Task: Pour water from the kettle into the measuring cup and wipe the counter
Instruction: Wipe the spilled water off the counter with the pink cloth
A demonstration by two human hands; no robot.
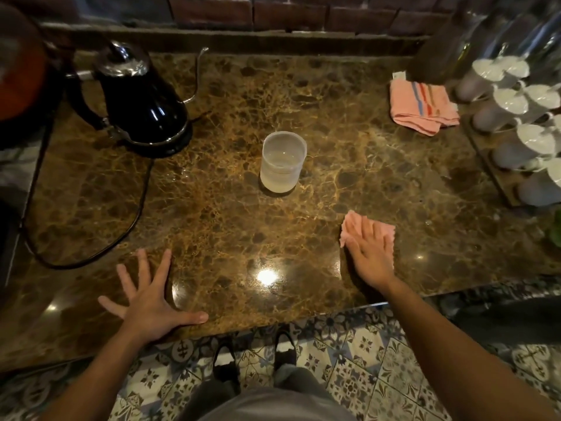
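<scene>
**A:** Where do the person's hands sit on the bench (303, 95)?

**B:** The left hand (148, 296) lies flat near the front edge, fingers spread wide, holding nothing. The right hand (372, 250) is pressed palm-down on a small pink cloth (353, 221), fingers together and extended; the cloth shows beyond the fingertips and along both sides of the hand.

**A:** And the measuring cup (283, 161)?

**B:** It stands upright about the middle of the brown marbled bench, well apart from both hands. It is translucent and appears to hold some water in the bottom.

**A:** The kettle (138, 95)?

**B:** It sits at the back left, black with a shiny lid, on its base. Its thin gooseneck spout (198, 74) points toward the right. A dark cord (136, 214) loops from it across the left part of the bench.

**A:** Anything else nearby?

**B:** A folded pink towel with stripes (423, 107) lies at the back right, beside a rack of white cups (516, 129). Below the bench edge, patterned floor tiles (358, 360) and the person's dark shoes (224, 360) show.
</scene>
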